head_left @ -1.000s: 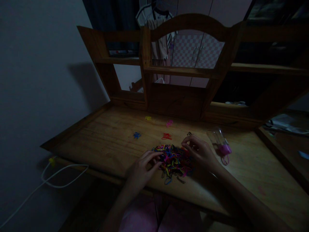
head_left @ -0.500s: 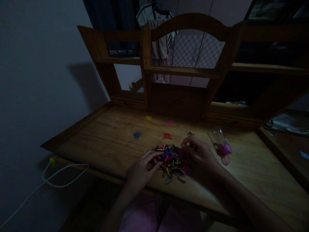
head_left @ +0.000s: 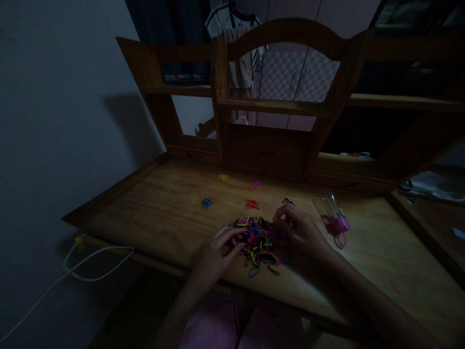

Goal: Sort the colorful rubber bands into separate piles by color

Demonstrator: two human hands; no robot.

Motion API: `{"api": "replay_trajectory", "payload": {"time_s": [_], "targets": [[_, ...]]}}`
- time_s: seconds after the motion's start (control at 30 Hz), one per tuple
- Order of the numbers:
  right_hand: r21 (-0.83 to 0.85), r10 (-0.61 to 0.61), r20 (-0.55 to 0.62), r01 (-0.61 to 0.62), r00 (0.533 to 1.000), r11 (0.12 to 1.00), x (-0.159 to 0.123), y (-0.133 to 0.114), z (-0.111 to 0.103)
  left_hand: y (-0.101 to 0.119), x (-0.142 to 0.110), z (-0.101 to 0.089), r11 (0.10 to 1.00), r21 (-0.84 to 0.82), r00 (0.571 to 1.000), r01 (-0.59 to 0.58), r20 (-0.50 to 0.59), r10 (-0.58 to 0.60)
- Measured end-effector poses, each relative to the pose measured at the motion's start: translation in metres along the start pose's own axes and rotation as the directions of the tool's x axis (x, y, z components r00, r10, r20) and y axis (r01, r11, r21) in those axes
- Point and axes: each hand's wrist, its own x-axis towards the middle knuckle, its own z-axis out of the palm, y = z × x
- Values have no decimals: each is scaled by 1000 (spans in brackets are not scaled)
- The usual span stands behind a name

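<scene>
A mixed heap of small coloured rubber bands [head_left: 259,242] lies near the desk's front edge. On its left side rests my left hand [head_left: 218,249], thumb and fingers apart, the fingertips touching the bands. At the heap's upper right, my right hand [head_left: 298,225] has its thumb and bent fingers drawn together; whatever is between them is too small and dark to see. Beyond the heap lie small sorted groups: blue bands [head_left: 207,203], red bands [head_left: 252,204], yellow bands [head_left: 223,177], pink bands [head_left: 255,184] and black bands [head_left: 287,201], the last just past my right hand.
A clear plastic bottle [head_left: 329,206] with a pink cap lies right of my right hand. The wooden desk [head_left: 145,208] has a shelf unit [head_left: 269,107] along its back. A white cable [head_left: 98,278] hangs off the left front edge.
Both hands stay in almost the same place at the heap. The right fingers have shifted very slightly; the sorted groups look the same.
</scene>
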Motion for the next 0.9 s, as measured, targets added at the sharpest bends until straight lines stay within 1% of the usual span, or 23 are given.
{"api": "replay_trajectory", "payload": {"time_s": [0.2, 0.53, 0.9], "targets": [[3, -8, 8, 8, 1000, 1000, 1, -1, 1, -1, 0, 0, 1000, -17, 1000, 4, 1, -4], [11, 3, -87, -2, 996, 1000, 2, -8, -4, -1, 0, 0, 1000, -6, 1000, 1, 3, -1], [12, 11, -67, -10, 998, 1000, 2, -6, -3, -1, -1, 1, 1000, -7, 1000, 7, -4, -7]]}}
